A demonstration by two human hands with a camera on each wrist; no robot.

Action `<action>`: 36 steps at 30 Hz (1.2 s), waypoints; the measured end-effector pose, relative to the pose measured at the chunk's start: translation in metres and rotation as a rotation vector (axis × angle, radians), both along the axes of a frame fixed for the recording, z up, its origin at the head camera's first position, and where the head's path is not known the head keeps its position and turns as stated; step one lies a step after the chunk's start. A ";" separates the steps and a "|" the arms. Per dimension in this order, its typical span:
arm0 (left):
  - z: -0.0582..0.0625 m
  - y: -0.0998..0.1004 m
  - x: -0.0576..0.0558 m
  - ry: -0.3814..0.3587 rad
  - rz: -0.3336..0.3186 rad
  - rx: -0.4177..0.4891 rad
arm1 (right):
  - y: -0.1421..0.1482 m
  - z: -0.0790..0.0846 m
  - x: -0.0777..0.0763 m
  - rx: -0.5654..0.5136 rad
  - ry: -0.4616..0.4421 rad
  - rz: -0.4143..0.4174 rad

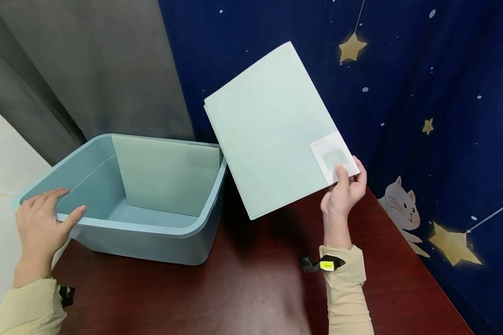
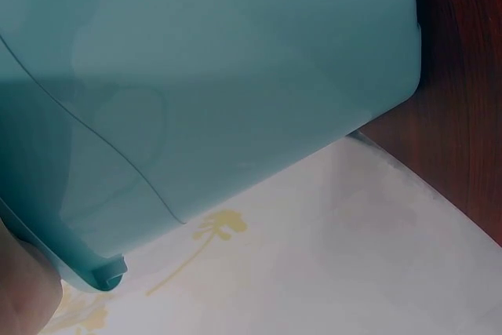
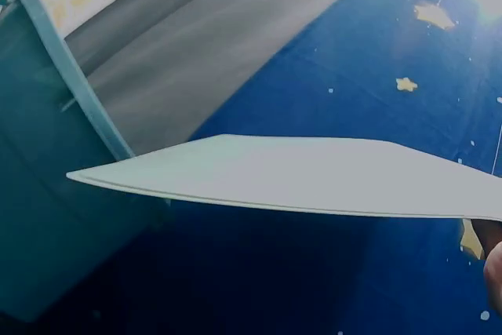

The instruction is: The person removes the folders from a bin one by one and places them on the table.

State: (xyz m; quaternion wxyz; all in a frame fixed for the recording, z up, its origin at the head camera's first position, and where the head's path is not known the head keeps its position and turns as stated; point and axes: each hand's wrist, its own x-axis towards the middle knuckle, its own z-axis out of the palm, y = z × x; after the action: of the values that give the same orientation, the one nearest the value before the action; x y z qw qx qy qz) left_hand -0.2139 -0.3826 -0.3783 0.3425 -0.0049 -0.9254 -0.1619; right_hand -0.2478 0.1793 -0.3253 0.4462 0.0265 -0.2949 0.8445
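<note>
My right hand (image 1: 345, 188) pinches a pale green folder (image 1: 272, 130) at its lower right corner, thumb over a white label (image 1: 334, 158) on the front. The folder is held up and tilted, right of a blue plastic bin (image 1: 146, 228), its left edge overlapping the bin's right rim in the head view. In the right wrist view, the folder (image 3: 306, 174) appears almost edge-on. My left hand (image 1: 44, 221) grips the bin's near left corner, fingers over the rim and thumb along the front. Inside the bin, another pale green folder (image 1: 167, 177) stands against the back wall.
The bin stands on a dark red-brown table (image 1: 251, 288). Behind it hang a grey curtain (image 1: 100, 60) and a dark blue curtain (image 1: 251, 28) with stars. A white surface with yellow prints (image 2: 314, 249) lies to the left. The table's right edge runs beside the blue curtain.
</note>
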 end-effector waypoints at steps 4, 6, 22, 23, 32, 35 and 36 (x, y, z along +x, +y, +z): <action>0.000 0.000 0.000 -0.005 0.008 -0.001 | 0.005 -0.007 0.001 0.028 -0.026 -0.031; 0.000 0.000 0.000 -0.003 0.010 -0.002 | 0.007 -0.010 0.002 0.049 -0.036 -0.049; 0.001 0.001 0.000 -0.001 -0.002 0.004 | 0.014 -0.023 0.004 0.156 -0.042 -0.152; 0.001 0.001 0.000 0.000 -0.003 0.004 | 0.014 -0.024 0.004 0.161 -0.047 -0.156; 0.001 0.001 0.000 0.002 -0.007 0.007 | 0.013 -0.031 0.008 0.218 -0.057 -0.178; 0.001 0.001 0.000 0.015 -0.011 0.007 | 0.013 -0.035 0.009 0.241 -0.059 -0.187; 0.001 0.002 0.000 0.019 -0.013 0.008 | 0.013 -0.036 0.010 0.255 -0.061 -0.195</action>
State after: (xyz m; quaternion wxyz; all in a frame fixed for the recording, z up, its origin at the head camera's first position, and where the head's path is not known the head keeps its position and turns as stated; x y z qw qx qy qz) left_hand -0.2139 -0.3809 -0.3769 0.3503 -0.0110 -0.9214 -0.1680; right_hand -0.2382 0.1925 -0.3617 0.5100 0.0284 -0.4142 0.7533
